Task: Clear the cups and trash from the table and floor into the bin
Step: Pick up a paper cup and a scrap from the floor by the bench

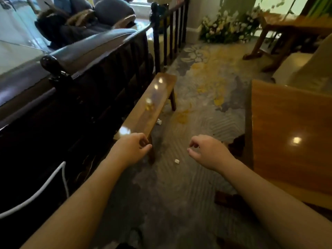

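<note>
A small white scrap of paper (177,161) lies on the grey patterned carpet (197,114) between my two hands. A second crumpled white scrap (158,121) sits on the carpet right beside the wooden bench (149,105). My left hand (133,150) hovers by the bench's near end, fingers loosely curled and holding nothing. My right hand (206,152) hangs over the carpet to the right of the near scrap, fingers apart and curled, holding nothing. No cup and no bin is in sight.
A dark wooden bed frame (89,90) runs along the left, with a white cable (45,189) hanging by it. A wooden table (291,133) stands at the right. Flowers (226,29) and another wooden table (280,31) are at the far end.
</note>
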